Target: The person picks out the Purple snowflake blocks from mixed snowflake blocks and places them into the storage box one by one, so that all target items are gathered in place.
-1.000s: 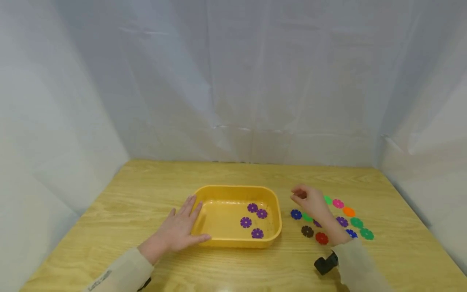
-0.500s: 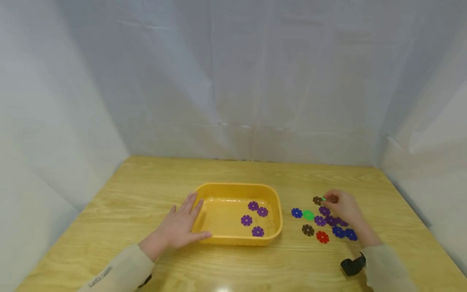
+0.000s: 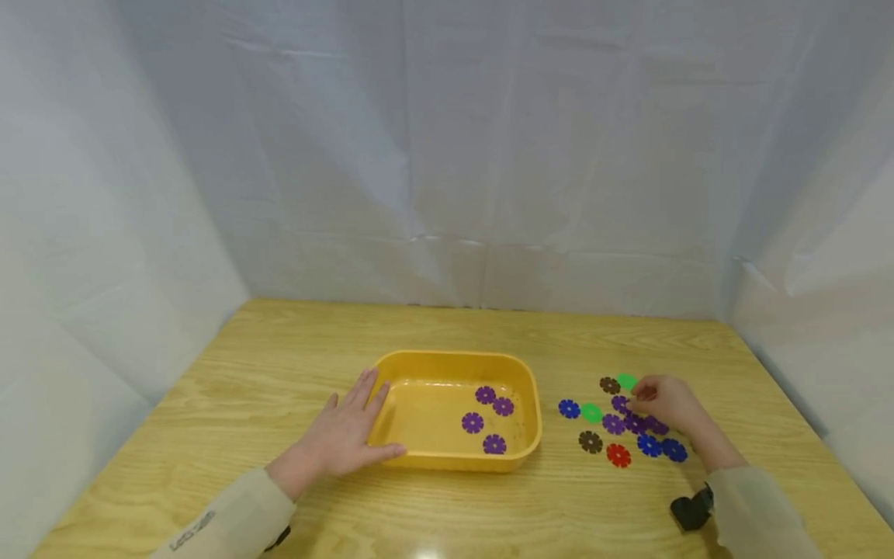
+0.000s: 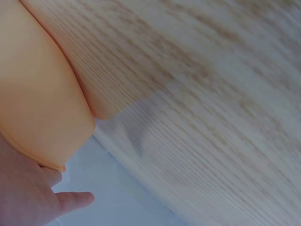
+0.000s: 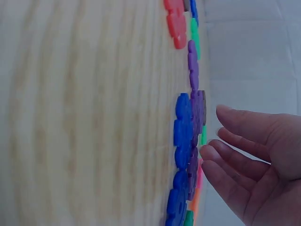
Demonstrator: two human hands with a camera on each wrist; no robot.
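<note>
Hands at tray and flower discs.
We rest our flat left hand [image 3: 342, 439] against the yellow tray [image 3: 454, 363]; our right hand [image 3: 663, 402], fingers relaxed and holding nothing, touches purple discs [image 3: 624, 414] just beneath its fingertips.

We note a wooden table [image 3: 279, 365] with pale, strongly streaked grain, running left to right across the scene. White cloth [image 3: 447, 155] hangs behind it and down both sides, creased, with a fold line low on the far wall.

On the right half of the table, flat flower-shaped pieces lie loose:
- a blue piece [image 3: 569, 408] leftmost, with a green piece [image 3: 591, 413] just beside it on its right
- a brown piece [image 3: 590, 442] nearer to us, with a red piece [image 3: 618, 455] to its right
- two more blue pieces [image 3: 661, 447] side by side, further right
- at the far edge, a second brown piece [image 3: 610, 385] touching a second green piece [image 3: 626, 381]
</note>
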